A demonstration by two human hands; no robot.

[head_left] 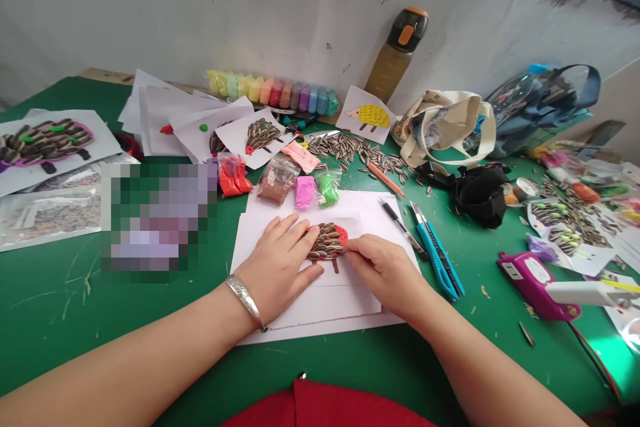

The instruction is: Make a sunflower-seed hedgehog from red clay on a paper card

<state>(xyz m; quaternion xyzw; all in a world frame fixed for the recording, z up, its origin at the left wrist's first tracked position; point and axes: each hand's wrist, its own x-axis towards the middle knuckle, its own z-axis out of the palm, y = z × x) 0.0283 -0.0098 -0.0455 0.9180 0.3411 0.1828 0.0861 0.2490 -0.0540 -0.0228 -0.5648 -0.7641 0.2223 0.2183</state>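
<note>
A hedgehog figure [326,242] covered in overlapping striped sunflower seeds lies on white paper [320,300] in front of me. It has a red clay face and brown legs. My left hand [280,263], with a silver bangle at the wrist, lies flat with fingers spread, its fingertips touching the seeds' left side. At the figure's right, by the red face, my right hand [375,263] is closed in a pinch; whatever sits between its fingertips is hidden. Bags of brown clay [277,180], pink clay [305,192] and green clay [329,188] lie just beyond the paper.
A pen [400,223] and a blue utility knife [437,257] lie right of my right hand. Loose sunflower seeds [350,147] are heaped behind, near a tote bag [445,127] and bottle [395,57]. A magenta glue-gun-like tool [537,283] lies at right, hedgehog sheets [47,140] at left.
</note>
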